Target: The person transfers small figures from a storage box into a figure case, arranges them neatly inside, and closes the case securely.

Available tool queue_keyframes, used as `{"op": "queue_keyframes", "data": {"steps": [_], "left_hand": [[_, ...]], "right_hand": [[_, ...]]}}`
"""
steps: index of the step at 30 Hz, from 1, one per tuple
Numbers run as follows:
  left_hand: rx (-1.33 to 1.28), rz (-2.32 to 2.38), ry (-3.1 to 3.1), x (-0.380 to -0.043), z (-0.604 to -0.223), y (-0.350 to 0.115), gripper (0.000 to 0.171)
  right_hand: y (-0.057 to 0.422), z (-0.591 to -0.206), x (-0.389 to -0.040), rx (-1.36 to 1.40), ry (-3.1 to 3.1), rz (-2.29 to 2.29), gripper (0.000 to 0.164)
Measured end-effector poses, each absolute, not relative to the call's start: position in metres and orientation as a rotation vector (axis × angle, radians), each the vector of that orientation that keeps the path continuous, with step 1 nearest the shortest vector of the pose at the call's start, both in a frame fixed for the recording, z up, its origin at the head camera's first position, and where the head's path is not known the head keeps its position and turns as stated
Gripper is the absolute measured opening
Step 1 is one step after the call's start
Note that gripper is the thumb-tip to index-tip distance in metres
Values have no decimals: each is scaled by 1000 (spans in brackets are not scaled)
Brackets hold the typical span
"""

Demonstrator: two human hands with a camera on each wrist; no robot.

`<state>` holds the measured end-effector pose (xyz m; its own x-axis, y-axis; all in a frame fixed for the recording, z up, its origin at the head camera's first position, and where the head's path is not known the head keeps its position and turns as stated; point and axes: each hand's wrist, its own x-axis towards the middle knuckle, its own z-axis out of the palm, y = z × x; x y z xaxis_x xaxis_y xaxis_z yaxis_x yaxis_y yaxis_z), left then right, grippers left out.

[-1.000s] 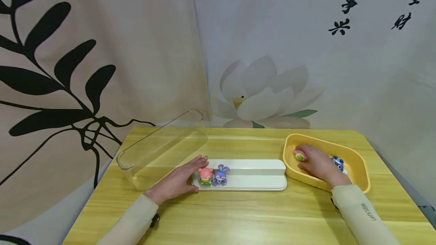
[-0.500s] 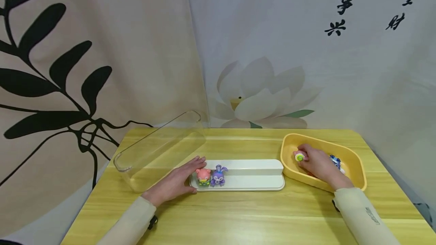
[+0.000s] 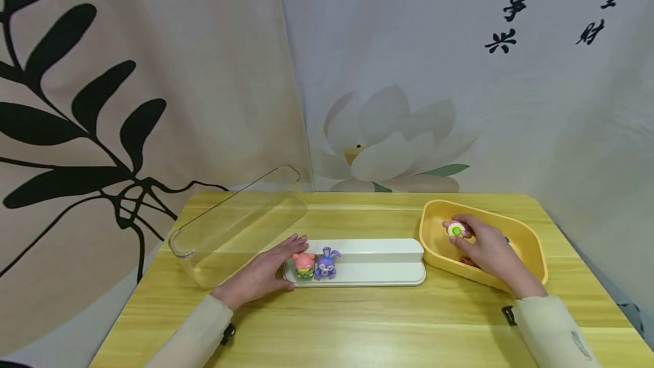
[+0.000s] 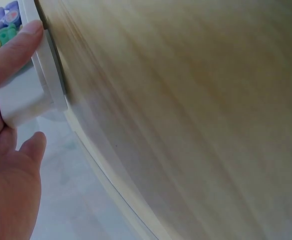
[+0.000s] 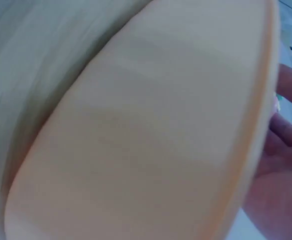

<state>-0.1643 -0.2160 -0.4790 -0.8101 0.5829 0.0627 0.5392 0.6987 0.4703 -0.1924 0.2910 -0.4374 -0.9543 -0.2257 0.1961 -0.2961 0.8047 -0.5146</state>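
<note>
The right hand pinches the pink figurine, in or just above the yellow tray; lift with light, even pressure. The left hand (spread, gripping nothing) touches the white base.

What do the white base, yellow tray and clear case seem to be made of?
White base: likely plastic, satin; smooth, with rounded corners. Yellow tray: probably molded plastic, matte; even color, soft shading. Clear case: glossy, probably rigid plastic, possibly glass; table shows through.

Two hands, two upright figurines, one held toy, one base, one tray, one cover
</note>
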Motion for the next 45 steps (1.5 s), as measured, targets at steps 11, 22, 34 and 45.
{"op": "queue_keyframes", "data": {"steps": [11, 22, 34, 45], "left_hand": [[952, 751, 2807, -163, -476, -217, 94], [954, 759, 2810, -164, -479, -218, 94], [965, 746, 2807, -165, -479, -217, 94], [943, 769, 2793, -165, -478, -216, 94]], "right_hand": [[288, -432, -181, 492, -2694, 1189, 47], [281, -424, -173, 352, -2744, 1574, 57], [270, -420, -163, 406, -2749, 1465, 54], [252, -417, -155, 490, -2718, 1456, 46]]}}
